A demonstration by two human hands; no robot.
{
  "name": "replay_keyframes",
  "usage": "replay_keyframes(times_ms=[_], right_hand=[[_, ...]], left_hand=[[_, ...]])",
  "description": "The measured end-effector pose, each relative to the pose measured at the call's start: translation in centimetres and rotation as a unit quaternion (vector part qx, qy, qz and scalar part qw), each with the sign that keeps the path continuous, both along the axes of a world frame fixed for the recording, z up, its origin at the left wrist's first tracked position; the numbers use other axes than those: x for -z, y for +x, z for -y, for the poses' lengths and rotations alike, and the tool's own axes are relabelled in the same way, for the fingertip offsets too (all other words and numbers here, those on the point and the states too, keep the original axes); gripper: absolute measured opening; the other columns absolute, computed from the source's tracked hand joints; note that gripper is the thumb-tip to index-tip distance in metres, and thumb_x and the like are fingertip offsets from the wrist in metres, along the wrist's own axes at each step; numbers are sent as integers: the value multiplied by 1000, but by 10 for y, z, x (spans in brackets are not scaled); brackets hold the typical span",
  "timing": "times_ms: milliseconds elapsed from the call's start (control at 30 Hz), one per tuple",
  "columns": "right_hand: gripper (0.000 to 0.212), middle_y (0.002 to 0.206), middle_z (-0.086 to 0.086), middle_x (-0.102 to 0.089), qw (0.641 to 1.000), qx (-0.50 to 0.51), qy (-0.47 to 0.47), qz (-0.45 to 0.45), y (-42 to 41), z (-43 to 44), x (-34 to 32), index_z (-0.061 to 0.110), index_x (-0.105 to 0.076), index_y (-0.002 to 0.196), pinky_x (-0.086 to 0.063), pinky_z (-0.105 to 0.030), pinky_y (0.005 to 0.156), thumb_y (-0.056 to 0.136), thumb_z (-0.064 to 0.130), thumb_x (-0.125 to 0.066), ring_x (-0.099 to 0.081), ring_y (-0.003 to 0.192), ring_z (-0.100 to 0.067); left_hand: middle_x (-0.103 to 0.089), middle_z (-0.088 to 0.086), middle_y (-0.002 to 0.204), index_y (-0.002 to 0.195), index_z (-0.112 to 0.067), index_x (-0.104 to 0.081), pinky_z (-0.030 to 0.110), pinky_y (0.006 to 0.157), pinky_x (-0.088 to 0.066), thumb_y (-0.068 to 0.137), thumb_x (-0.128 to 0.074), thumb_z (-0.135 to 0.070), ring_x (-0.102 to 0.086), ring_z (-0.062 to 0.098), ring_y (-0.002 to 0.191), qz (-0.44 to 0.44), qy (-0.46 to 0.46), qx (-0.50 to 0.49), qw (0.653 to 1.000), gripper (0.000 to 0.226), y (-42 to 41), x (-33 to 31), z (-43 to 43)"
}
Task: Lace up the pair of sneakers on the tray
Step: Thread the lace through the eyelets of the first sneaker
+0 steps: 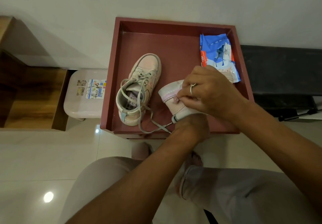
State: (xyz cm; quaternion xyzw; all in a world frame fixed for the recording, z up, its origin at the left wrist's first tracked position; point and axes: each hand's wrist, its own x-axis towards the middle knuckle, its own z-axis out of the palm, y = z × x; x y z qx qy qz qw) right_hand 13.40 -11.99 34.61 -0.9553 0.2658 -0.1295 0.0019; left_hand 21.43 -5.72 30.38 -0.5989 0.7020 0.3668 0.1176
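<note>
Head view. We look down on a dark red tray (111, 77) that carries both sneakers of the pair. The first sneaker (139, 87) stands on its sole at the left of the tray floor, toe away from us. A grey lace (153, 124) already crosses its eyelets, and the loose ends trail toward the near rim, untied. We judge this shoe threaded but not yet knotted.

The second sneaker (174, 91) lies tilted just right of the first and apart from it, between the two hands. The right hand (209, 91), wearing a ring, rests over it with fingers curled, the fingertips pinching at the edge of its upper. Whether a lace end sits between them is too small to tell. The left hand (190, 126) reaches in from below. Its fingers are hidden, so we cannot tell its grip. No lacing shows on the visible part of this shoe, so we judge the task about half done.

A blue plastic packet (217, 54) lies in the far right corner of the tray, and a pink stool (78, 101) stands beside its left wall.
</note>
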Motion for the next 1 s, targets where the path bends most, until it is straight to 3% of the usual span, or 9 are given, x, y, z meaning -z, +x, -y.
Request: replay_keyframes(times_ms=[100, 167, 200, 267, 333, 467, 633, 800, 1000], right_hand=[[28, 91, 0, -69, 998, -55, 27, -27, 6, -13, 10, 15, -79, 87, -44, -41, 70, 96, 31, -58, -58, 86, -21], [29, 92, 0, -69, 995, -88, 34, -38, 3, -16, 10, 16, -79, 87, -46, -42, 71, 96, 31, -57, -59, 86, -21], [30, 91, 0, -70, 996, -74, 31, -31, -1, -12, 7, 16, -80, 88, -46, -43, 71, 96, 32, -56, -59, 86, -21], [30, 90, -2, -70, 1000, -10, 17, 5, -6, -2, 1, 15, -80, 90, -47, -44, 68, 96, 33, -57, -60, 84, -23], [28, 90, -3, -71, 999, 17, 18, 26, -6, -1, 2, 14, -80, 92, -48, -45, 68, 95, 33, -59, -60, 84, -24], [27, 95, -3, -71, 998, -14, 59, 25, -10, -19, 11, 16, -80, 97, -50, -43, 75, 97, 33, -59, -62, 87, -22], [24, 102, 1, -73, 977, 186, 92, 46, -46, -9, 11, 24, -76, 111, -54, -47, 84, 91, 35, -68, -61, 97, -19], [27, 105, 6, -74, 972, 125, 180, 82, -41, -25, 24, 25, -75, 115, -52, -41, 88, 94, 37, -63, -62, 99, -15], [18, 98, 2, -73, 968, 196, 95, 124, -43, -18, 26, 21, -76, 107, -52, -42, 82, 93, 28, -69, -61, 93, -18]], left_hand=[[-48, 23, 140, 137, 1, -45, 42, 103, -38, 104, -24, -21, -48, 34, 128, 13, 49, -20, 999, 45, -6, 13, -7], [-48, 30, 131, 131, 3, -48, 33, 107, -39, 102, -2, -25, -54, 20, 127, 138, -14, -77, 987, 61, -4, 10, -4], [-51, 29, 124, 124, 3, -52, 28, 103, -40, 104, -6, -17, -58, 15, 121, 175, -28, -76, 981, 54, 2, 5, -7], [-52, 22, 131, 126, 0, -53, 36, 101, -41, 104, -30, -12, -53, 25, 124, 112, -56, -31, 992, 34, -5, 6, -3], [-50, 20, 138, 133, 0, -50, 45, 105, -40, 102, -37, -15, -47, 35, 127, 0, 6, 33, 999, 36, -5, -3, -8], [-45, 24, 143, 142, 2, -41, 53, 109, -35, 101, -36, -18, -43, 42, 130, 19, -11, 24, 999, 46, -2, 5, -5], [-46, 19, 143, 139, 1, -44, 42, 107, -37, 101, -39, -15, -45, 35, 130, -5, 11, 15, 1000, 42, -6, 15, -1], [-45, 23, 143, 143, 0, -41, 47, 110, -35, 99, -39, -16, -43, 38, 131, 28, -4, 52, 998, 47, -7, 26, -3], [-45, 24, 143, 143, 4, -38, 44, 113, -33, 98, -40, -14, -43, 38, 130, -24, 0, -56, 998, 48, -8, 21, -3]])
